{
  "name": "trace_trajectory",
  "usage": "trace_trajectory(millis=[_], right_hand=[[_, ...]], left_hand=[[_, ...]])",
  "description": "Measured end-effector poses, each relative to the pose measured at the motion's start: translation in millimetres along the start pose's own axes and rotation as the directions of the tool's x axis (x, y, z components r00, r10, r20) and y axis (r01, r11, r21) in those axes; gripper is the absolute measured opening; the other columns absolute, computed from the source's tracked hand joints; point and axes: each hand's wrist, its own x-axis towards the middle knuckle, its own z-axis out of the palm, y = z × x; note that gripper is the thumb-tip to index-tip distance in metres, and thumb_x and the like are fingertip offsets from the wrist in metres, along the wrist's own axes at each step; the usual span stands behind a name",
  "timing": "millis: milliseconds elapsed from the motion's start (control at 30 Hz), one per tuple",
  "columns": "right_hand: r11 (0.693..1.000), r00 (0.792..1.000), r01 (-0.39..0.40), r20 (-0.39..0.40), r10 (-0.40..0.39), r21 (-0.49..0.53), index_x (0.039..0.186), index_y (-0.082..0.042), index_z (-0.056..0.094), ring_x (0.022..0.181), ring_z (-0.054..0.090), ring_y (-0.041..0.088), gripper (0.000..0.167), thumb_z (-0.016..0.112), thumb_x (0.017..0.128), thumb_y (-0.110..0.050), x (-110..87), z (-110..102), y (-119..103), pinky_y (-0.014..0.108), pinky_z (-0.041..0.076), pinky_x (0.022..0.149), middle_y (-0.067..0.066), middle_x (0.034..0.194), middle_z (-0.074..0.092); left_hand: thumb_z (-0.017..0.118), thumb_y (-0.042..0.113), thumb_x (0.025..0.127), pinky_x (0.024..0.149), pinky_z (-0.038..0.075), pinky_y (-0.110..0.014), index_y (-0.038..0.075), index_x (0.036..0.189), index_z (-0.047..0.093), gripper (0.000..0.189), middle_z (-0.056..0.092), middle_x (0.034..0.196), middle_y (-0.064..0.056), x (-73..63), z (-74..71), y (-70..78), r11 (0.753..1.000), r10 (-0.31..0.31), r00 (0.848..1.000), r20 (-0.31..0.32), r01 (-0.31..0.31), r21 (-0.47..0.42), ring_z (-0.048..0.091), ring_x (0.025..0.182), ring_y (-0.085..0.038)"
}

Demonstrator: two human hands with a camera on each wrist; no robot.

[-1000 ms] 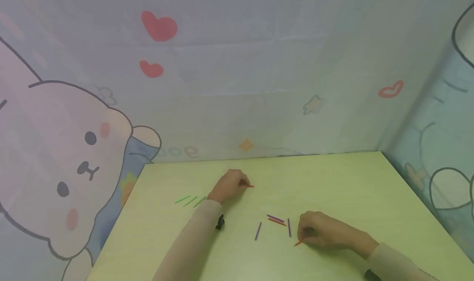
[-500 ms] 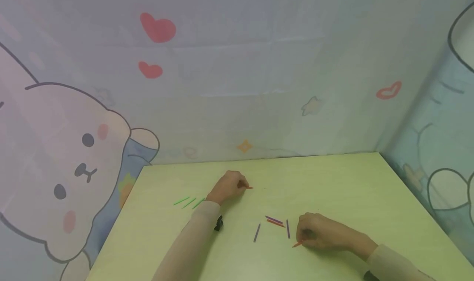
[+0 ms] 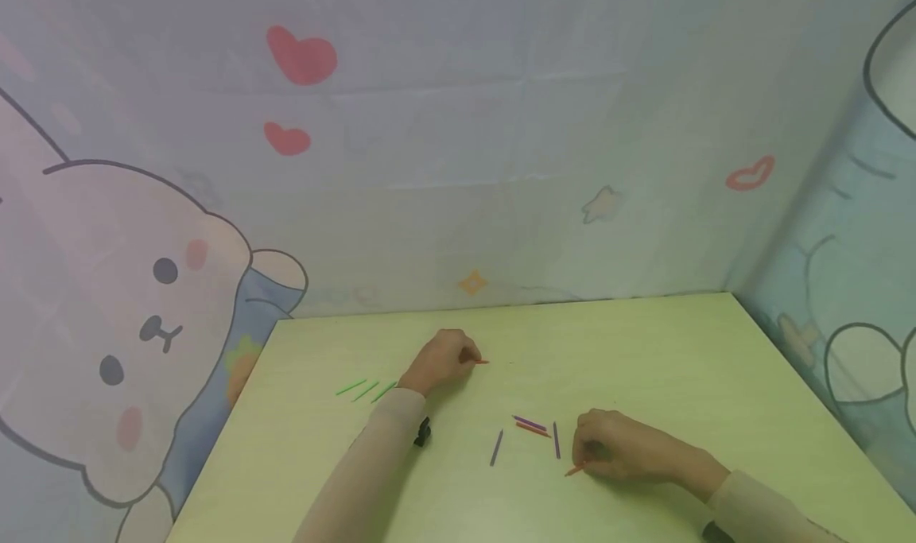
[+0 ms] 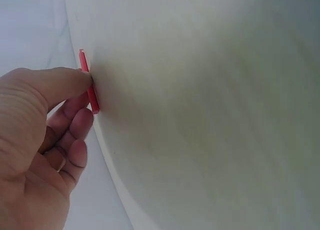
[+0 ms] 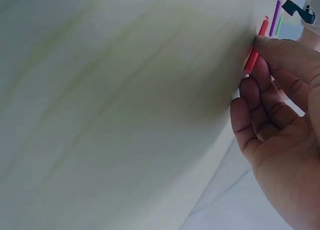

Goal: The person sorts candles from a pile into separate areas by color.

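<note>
My left hand (image 3: pixel 442 360) is toward the back of the table, pinching a thin red candle (image 4: pixel 93 102) between thumb and forefinger. In the left wrist view that candle lies close against the tabletop, its narrow tip pointing up the frame. Nearer the front right, my right hand (image 3: pixel 621 445) pinches another red candle (image 5: pixel 249 64), its tip poking out past the thumb. Just left of the right hand lies a purple candle (image 3: pixel 556 440). Beyond it a red candle (image 3: pixel 533 430) and a purple candle (image 3: pixel 529 422) lie side by side, with one more purple candle (image 3: pixel 497 447) slanting to their left.
Three green candles (image 3: pixel 366 390) lie slanted on the table's left, close to the left forearm. The pale yellow-green table (image 3: pixel 644 352) ends at a printed cloth backdrop (image 3: pixel 458 145) behind and at the right. A black strap piece (image 3: pixel 424 432) shows at the left sleeve.
Both hands keep their places with the red candles pinched. The whole head view has shifted very slightly; the loose candles lie as before.
</note>
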Motion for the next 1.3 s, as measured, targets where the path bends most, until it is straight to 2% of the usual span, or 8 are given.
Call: trace_trajectory(millis=[133, 267, 367, 667, 800, 967, 1200, 1300], right_hand=[[1.000, 1.000, -0.002, 0.006, 0.002, 0.001, 0.097, -0.026, 0.076, 0.089, 0.054, -0.003, 0.019, 0.088, 0.096, -0.011, 0.8, 0, -1, 0.020, 0.051, 0.077, -0.017, 0.092, 0.063], [1.000, 1.000, 0.006, 0.003, -0.006, -0.018, 0.097, -0.025, 0.077, 0.089, 0.055, -0.003, 0.020, 0.088, 0.094, -0.009, 1.2, 0, -1, 0.021, 0.051, 0.077, -0.017, 0.092, 0.063], [1.000, 1.000, 0.013, 0.002, -0.013, -0.020, 0.098, -0.025, 0.077, 0.089, 0.055, -0.003, 0.020, 0.088, 0.094, -0.008, 1.7, 0, -1, 0.021, 0.051, 0.078, -0.016, 0.092, 0.064], [1.000, 1.000, 0.017, 0.009, -0.017, -0.001, 0.096, -0.023, 0.078, 0.088, 0.054, -0.003, 0.019, 0.089, 0.093, -0.008, 4.8, 0, -1, 0.022, 0.052, 0.078, -0.017, 0.091, 0.063], [1.000, 1.000, 0.010, 0.011, -0.010, -0.006, 0.096, -0.025, 0.079, 0.088, 0.055, -0.004, 0.017, 0.089, 0.095, -0.011, 6.1, -1, 0, 0.022, 0.052, 0.078, -0.020, 0.091, 0.063], [1.000, 1.000, -0.017, -0.019, 0.017, -0.014, 0.096, -0.027, 0.080, 0.089, 0.058, -0.003, 0.015, 0.089, 0.096, -0.015, 11.7, -1, 4, 0.023, 0.055, 0.079, -0.021, 0.092, 0.064], [0.996, 0.996, -0.078, -0.032, 0.079, 0.030, 0.098, -0.026, 0.081, 0.093, 0.064, -0.001, 0.016, 0.087, 0.097, -0.011, 20.1, -12, 5, 0.028, 0.059, 0.082, -0.018, 0.096, 0.069], [0.991, 0.992, -0.121, -0.017, 0.122, 0.051, 0.099, -0.026, 0.081, 0.095, 0.065, 0.000, 0.017, 0.085, 0.099, -0.009, 22.7, -18, 5, 0.031, 0.060, 0.084, -0.017, 0.099, 0.071]], left_hand=[[0.079, -0.001, 0.100, 0.090, 0.065, -0.033, 0.011, 0.108, 0.088, 0.017, 0.083, 0.105, -0.002, -2.9, -0.9, 4.8, 1.000, 0.007, 1.000, -0.018, -0.006, 0.029, 0.077, 0.102, -0.021], [0.082, 0.003, 0.099, 0.094, 0.064, -0.036, 0.012, 0.109, 0.088, 0.015, 0.082, 0.104, -0.001, -5.2, -2.6, 10.7, 1.000, -0.025, 0.999, -0.023, 0.025, 0.010, 0.076, 0.103, -0.022], [0.082, 0.005, 0.100, 0.095, 0.064, -0.036, 0.013, 0.109, 0.089, 0.013, 0.082, 0.105, -0.001, -6.5, -3.2, 13.7, 1.000, -0.025, 0.999, -0.020, 0.025, 0.009, 0.076, 0.104, -0.021], [0.079, 0.001, 0.098, 0.097, 0.062, -0.037, 0.009, 0.112, 0.087, 0.018, 0.081, 0.107, -0.003, -13.0, -3.7, 21.7, 0.999, 0.013, 1.000, -0.012, -0.013, 0.033, 0.074, 0.105, -0.023], [0.081, 0.006, 0.098, 0.094, 0.060, -0.035, 0.011, 0.113, 0.088, 0.016, 0.080, 0.105, -0.001, -13.7, -0.9, 27.8, 0.997, 0.060, 0.998, -0.014, -0.059, 0.057, 0.071, 0.100, -0.020], [0.085, 0.012, 0.099, 0.090, 0.058, -0.029, 0.013, 0.111, 0.088, 0.013, 0.081, 0.104, 0.002, -17.0, 2.6, 38.5, 0.993, 0.114, 0.993, -0.023, -0.113, 0.045, 0.071, 0.097, -0.014], [0.086, 0.014, 0.100, 0.089, 0.058, -0.024, 0.013, 0.112, 0.088, 0.012, 0.081, 0.105, 0.002, -27.0, 3.5, 59.2, 0.992, 0.123, 0.992, 0.001, -0.123, -0.008, 0.073, 0.100, -0.014], [0.086, 0.015, 0.099, 0.095, 0.058, -0.027, 0.014, 0.111, 0.088, 0.012, 0.081, 0.105, 0.003, -31.0, 5.7, 65.1, 0.991, 0.131, 0.991, 0.009, -0.131, -0.020, 0.072, 0.099, -0.012]])
